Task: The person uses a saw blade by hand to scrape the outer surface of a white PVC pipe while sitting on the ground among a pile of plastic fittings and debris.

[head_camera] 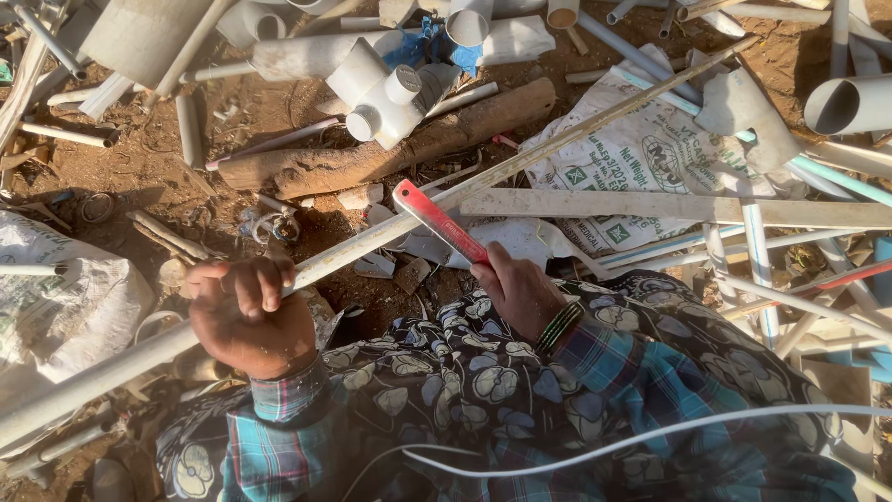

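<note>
My left hand [249,316] is wrapped around a long dirty white pipe [520,160] that runs from the lower left up to the upper right, across the ground. My right hand [518,290] grips the handle end of a red-framed hacksaw [437,219], whose frame points up and left and rests against the pipe near its middle. Both wrists show blue plaid cuffs, and a dark floral cloth [446,372] covers my lap below the hands.
Scrap white pipes and fittings lie all around on brown soil. A wooden log [372,158] lies beyond the pipe. A printed white sack [641,158] is at the right, another sack [56,307] at the left. A thin white cable [650,435] crosses the bottom.
</note>
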